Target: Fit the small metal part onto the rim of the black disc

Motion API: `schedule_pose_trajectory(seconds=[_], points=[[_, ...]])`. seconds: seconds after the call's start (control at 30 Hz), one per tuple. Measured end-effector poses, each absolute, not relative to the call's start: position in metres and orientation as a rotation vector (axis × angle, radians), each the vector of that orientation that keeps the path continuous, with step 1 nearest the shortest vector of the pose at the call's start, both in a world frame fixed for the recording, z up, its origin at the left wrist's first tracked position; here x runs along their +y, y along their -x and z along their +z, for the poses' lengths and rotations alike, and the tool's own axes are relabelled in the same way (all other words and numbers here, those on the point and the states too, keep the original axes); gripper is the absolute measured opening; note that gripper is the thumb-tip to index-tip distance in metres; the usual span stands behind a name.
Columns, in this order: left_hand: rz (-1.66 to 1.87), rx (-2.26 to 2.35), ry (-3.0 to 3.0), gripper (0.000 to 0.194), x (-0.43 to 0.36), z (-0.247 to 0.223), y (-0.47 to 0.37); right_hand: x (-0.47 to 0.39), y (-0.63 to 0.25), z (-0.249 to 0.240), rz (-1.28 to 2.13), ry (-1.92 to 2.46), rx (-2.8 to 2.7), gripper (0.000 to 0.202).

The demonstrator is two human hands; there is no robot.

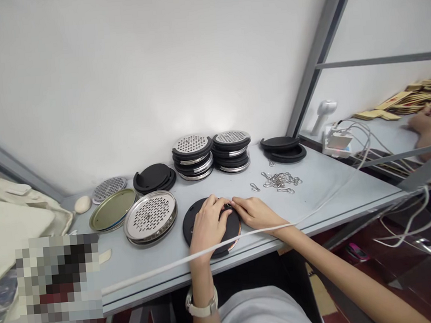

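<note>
A flat round black case with a copper-coloured strip along its right edge lies near the table's front edge. My left hand rests over it, fingers curled onto its top and thumb bent toward the far right rim. At that rim my right hand is closed in a pinch, its fingertips meeting those of the left. A small metallic glint shows between the fingertips, too small to name. Right of my hands lies a loose pile of small silver clips, with one clip apart.
Two stacks of black-rimmed perforated metal discs, the left stack and right stack, stand by the wall. Black cases, perforated discs and an olive lid lie around. A white cable crosses in front. Another person's hand is far right.
</note>
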State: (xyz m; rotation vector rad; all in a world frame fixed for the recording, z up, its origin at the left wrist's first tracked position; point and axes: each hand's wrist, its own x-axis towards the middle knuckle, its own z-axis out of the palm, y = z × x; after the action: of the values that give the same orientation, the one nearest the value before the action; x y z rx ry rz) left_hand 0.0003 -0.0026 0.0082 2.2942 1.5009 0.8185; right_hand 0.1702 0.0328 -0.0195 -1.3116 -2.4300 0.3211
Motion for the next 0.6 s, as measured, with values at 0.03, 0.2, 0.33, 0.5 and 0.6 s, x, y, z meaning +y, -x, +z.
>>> schedule_pose_trajectory(seconds=[0.03, 0.2, 0.33, 0.5, 0.6], points=[[0.809, 1.507, -2.309, 0.012, -0.0027, 0.0083, -0.0003, 0.0325, -0.1704, -0.0196, 0.320, 1.313, -2.426, 0.029], [0.783, 1.507, -2.346, 0.012, -0.0032, 0.0085, -0.0004, 0.0300, -0.1711, -0.0183, 0.335, 1.324, -2.399, 0.031], [0.775, 1.497, -2.343, 0.013, -0.0033, 0.0090, -0.0008, 0.0292, -0.1705, -0.0168, 0.336, 1.310, -2.387, 0.031], [0.783, 1.487, -2.335, 0.013, -0.0026, 0.0088, -0.0005, 0.0290, -0.1697, -0.0167, 0.342, 1.305, -2.370, 0.031], [0.784, 1.480, -2.326, 0.014, -0.0024, 0.0083, -0.0003, 0.0286, -0.1698, -0.0167, 0.361, 1.306, -2.359, 0.030]])
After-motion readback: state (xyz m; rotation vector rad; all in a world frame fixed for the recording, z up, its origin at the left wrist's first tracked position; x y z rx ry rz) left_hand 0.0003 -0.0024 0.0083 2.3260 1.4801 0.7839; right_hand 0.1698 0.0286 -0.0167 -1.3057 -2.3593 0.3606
